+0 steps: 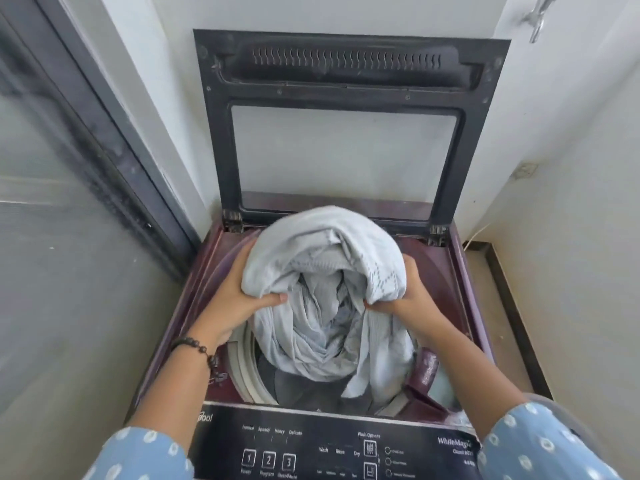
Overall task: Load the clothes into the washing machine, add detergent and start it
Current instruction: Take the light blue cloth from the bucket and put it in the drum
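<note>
A maroon top-loading washing machine (464,271) stands in a pale corner, its dark-framed glass lid (346,147) raised upright against the wall. Over the round drum opening hangs a bunched, pale grey-blue soft fabric garment (322,271), creased and folded, its long axis running downward, lower end trailing into the drum. The left hand (242,292) and right hand (401,299) grip it from either side, fingers curled into the cloth. A black glossy control panel (311,445) lies nearest. A dark beaded bracelet (201,349) circles the left wrist.
</note>
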The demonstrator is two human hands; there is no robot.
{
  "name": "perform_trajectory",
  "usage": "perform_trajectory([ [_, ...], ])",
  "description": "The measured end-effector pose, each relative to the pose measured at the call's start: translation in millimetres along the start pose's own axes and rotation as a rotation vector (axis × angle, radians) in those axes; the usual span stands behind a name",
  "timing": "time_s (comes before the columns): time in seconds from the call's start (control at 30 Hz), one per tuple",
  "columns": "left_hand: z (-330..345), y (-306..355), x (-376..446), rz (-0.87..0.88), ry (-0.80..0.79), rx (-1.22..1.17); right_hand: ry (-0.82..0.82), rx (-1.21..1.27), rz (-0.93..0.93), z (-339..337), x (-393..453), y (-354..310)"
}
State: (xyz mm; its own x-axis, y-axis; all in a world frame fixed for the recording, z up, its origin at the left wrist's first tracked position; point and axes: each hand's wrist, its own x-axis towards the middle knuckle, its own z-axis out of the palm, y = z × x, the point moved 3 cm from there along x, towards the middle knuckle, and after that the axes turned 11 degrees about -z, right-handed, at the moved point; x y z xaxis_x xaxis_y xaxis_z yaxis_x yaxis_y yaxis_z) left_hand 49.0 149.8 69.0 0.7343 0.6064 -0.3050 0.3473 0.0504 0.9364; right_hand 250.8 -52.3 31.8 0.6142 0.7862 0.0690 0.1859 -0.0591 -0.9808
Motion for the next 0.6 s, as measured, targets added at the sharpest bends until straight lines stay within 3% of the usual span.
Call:
perform_trajectory([
  [0.17, 18, -58, 34, -0.217, -0.071, 0.173, -0.036, -0.106, 0.199, 1, -14, 51],
  [0.3, 26, -96, 55, -0.371, -0.101, 0.337, -0.173, -0.219, 0.293, 5, -11, 68],
  [0.4, 29, -114, 67, -0.450, -0.143, 0.549, -0.355, -0.299, 0.364, 9, -5, 72],
  [0.6, 66, -151, 72, -0.621, -0.495, 1.020, -0.848, -0.627, 0.541, 37, -16, 107],
])
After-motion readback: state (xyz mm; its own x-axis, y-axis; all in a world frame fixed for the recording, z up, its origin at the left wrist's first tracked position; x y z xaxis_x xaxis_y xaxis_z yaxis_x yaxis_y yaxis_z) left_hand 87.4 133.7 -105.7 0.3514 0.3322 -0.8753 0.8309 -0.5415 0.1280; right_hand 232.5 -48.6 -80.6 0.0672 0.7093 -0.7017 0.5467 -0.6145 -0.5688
